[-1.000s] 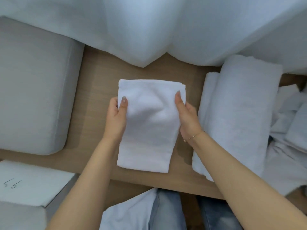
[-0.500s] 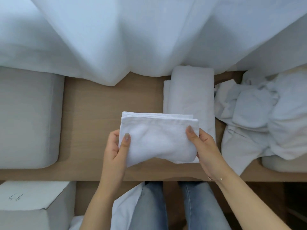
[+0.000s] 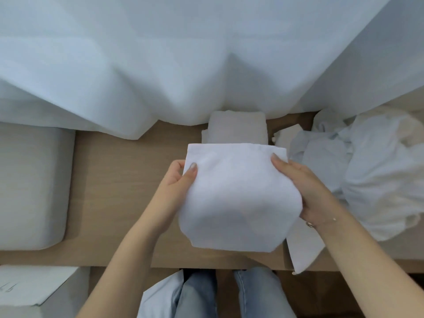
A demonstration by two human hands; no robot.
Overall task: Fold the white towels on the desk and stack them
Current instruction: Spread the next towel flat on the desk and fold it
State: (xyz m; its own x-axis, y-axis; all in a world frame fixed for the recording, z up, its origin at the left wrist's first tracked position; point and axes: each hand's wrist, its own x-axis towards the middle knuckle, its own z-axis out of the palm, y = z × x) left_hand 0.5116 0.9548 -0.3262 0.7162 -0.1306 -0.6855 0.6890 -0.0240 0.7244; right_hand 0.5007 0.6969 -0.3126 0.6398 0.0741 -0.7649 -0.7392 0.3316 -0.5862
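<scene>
A folded white towel (image 3: 236,196) hangs in the air over the wooden desk (image 3: 119,198). My left hand (image 3: 177,182) grips its left edge, thumb on top. My right hand (image 3: 300,187) grips its right edge the same way. Behind the held towel, partly hidden by it, lies a stack of folded white towels (image 3: 237,128) near the back of the desk. A heap of loose, unfolded white towels (image 3: 367,166) covers the right end of the desk.
A white curtain (image 3: 183,60) hangs along the desk's far side. A grey cushion (image 3: 32,184) lies on the left end. A white box (image 3: 34,292) stands below the desk at the lower left. My knees in jeans show under the front edge.
Both hands lifted the folded towel off the desk and carried it right and forward, over the folded stack. The view swung right, bringing the loose heap into sight.
</scene>
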